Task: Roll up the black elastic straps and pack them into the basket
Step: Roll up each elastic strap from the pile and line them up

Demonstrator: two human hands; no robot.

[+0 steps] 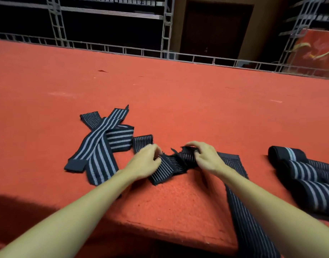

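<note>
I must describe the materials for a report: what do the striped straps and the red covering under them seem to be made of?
Straps: probably woven elastic textile, matte black with pale stripes; they bunch and fold softly. Red covering: apparently felt or short carpet, matte, fuzzy and pebbled.

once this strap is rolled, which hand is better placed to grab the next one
Left, likely. Both hands grip the strap, but the left hand sits beside the loose straps; the right hand is nearer the finished rolls.
</note>
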